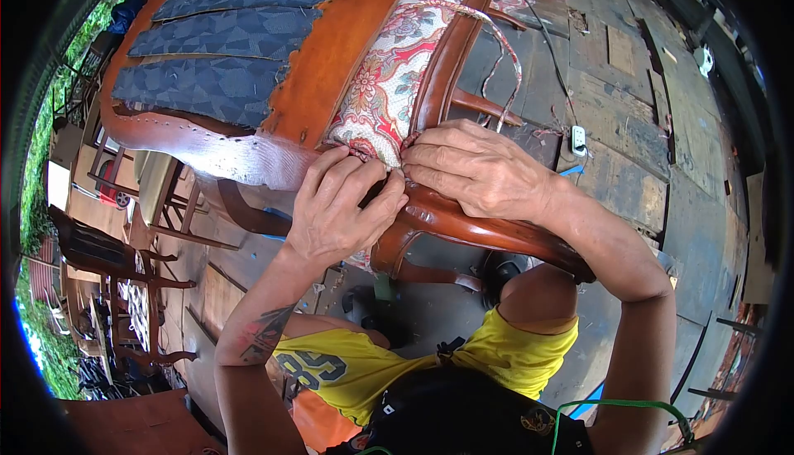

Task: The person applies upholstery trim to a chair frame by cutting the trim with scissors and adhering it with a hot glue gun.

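Outdoors, on a weathered grey plank floor [628,182], with a white power socket [578,139] lying on the boards and dark wooden chairs [107,248] off to the left beside greenery. At centre, tipped toward the camera: a carved reddish-brown wooden chair frame [463,223] carrying red-and-cream floral upholstery fabric [389,74], flanked by orange-brown padding [331,50] and blue patterned panels [223,41].

Grips the fabric's lower edge with both hands, right at the join of cloth and wood. Left hand [343,207] with fingers [368,178] curled and clenched on the bunched hem. Right hand [480,170] touching it, fingers [413,157] bent down, pinching the same edge against the rail.

Judged from the pose, a matter of drawing the cloth taut at the rail. To do it well:
- Hold both pinches close together and pull evenly along the rail, not across the pattern.
- Tuck the raw edge under before pressing it home.
- Brace the frame (apparently propped near the knees, above yellow shorts [513,356]) against rocking.
- Steer clear of the loose floral trim strip [506,41] trailing off the far side.

As for the fabric: woven and faintly quilted, with red blossoms on cream. Smooth across the seat, puckered only at the pinch.
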`<action>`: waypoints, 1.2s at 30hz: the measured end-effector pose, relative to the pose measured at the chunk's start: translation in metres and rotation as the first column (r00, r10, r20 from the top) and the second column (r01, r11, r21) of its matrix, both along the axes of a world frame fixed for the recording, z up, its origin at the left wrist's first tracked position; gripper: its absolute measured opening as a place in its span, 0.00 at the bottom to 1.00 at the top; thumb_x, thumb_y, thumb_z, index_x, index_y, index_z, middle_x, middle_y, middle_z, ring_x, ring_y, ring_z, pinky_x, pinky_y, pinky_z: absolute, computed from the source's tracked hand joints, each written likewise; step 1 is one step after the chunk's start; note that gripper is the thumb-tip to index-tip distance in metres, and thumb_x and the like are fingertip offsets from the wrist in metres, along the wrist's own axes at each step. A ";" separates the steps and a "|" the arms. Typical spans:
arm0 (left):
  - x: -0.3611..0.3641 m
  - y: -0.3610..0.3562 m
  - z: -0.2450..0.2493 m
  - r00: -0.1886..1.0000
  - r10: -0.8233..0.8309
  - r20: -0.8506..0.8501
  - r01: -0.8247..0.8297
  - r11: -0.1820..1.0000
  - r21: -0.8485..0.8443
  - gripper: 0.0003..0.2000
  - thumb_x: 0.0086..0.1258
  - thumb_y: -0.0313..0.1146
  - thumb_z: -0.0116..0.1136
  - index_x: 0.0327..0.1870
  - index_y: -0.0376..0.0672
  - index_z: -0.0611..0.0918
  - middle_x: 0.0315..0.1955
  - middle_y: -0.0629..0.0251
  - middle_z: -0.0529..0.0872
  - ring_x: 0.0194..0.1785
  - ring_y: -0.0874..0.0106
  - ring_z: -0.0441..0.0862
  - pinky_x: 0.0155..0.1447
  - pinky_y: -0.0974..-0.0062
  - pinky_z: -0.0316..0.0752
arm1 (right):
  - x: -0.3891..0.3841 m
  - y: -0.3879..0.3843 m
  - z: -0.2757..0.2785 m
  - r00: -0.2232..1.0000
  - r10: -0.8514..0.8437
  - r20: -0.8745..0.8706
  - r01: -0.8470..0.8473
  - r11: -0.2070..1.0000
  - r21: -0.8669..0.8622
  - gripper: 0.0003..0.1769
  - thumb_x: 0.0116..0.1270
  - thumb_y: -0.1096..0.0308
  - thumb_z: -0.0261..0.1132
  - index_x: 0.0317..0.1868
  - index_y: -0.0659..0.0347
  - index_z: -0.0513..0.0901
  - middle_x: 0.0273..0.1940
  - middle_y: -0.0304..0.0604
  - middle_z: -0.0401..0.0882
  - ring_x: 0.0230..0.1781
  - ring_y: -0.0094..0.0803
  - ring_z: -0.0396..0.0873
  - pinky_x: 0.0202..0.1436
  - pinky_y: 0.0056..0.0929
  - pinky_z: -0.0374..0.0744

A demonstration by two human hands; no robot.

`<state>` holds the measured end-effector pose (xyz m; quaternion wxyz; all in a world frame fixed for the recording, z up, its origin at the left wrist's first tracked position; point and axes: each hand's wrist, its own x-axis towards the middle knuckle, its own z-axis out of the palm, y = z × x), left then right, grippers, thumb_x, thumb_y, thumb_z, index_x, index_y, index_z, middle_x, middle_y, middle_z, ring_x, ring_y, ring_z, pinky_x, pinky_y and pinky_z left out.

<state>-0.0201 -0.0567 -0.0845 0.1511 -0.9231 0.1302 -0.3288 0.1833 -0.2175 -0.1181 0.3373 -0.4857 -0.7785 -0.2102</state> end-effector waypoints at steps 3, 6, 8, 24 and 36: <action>0.000 0.001 -0.002 1.000 -0.009 0.015 0.009 1.000 0.000 0.15 0.63 0.37 0.74 0.50 0.48 0.87 0.47 0.65 0.82 0.51 0.65 0.82 0.66 0.56 0.78 | -0.002 0.001 0.000 1.000 0.009 -0.019 -0.009 1.000 0.016 0.22 0.52 0.77 0.71 0.52 0.67 0.89 0.59 0.48 0.85 0.63 0.44 0.82 0.66 0.44 0.82; 0.000 0.002 -0.003 1.000 -0.005 0.021 0.005 1.000 0.003 0.15 0.63 0.37 0.73 0.50 0.48 0.87 0.47 0.65 0.83 0.51 0.66 0.82 0.66 0.56 0.78 | 0.000 0.001 0.000 1.000 0.003 0.003 -0.003 1.000 0.019 0.24 0.52 0.77 0.71 0.54 0.67 0.88 0.60 0.48 0.85 0.62 0.44 0.82 0.66 0.44 0.82; -0.002 0.001 -0.004 1.000 -0.002 0.000 0.002 1.000 -0.001 0.15 0.64 0.37 0.74 0.51 0.47 0.88 0.49 0.66 0.83 0.53 0.64 0.80 0.67 0.55 0.77 | 0.002 0.000 -0.001 1.000 0.001 0.020 -0.001 1.000 0.013 0.25 0.53 0.77 0.71 0.55 0.67 0.88 0.60 0.48 0.85 0.62 0.44 0.83 0.66 0.44 0.82; -0.006 0.001 -0.020 0.967 0.124 0.221 -0.083 0.979 -0.186 0.15 0.64 0.31 0.65 0.52 0.47 0.90 0.46 0.66 0.83 0.53 0.61 0.78 0.70 0.50 0.69 | -0.023 -0.010 0.016 0.943 -0.204 0.264 0.202 0.979 0.033 0.23 0.61 0.64 0.67 0.53 0.71 0.87 0.58 0.48 0.84 0.61 0.41 0.80 0.72 0.40 0.78; -0.007 -0.008 -0.040 0.962 0.156 0.226 -0.100 0.965 -0.244 0.17 0.64 0.36 0.69 0.55 0.48 0.91 0.42 0.67 0.78 0.51 0.63 0.76 0.71 0.51 0.69 | -0.061 -0.016 0.023 0.923 -0.369 0.110 0.381 0.916 -0.122 0.23 0.59 0.69 0.66 0.52 0.76 0.88 0.58 0.54 0.83 0.64 0.47 0.79 0.76 0.50 0.75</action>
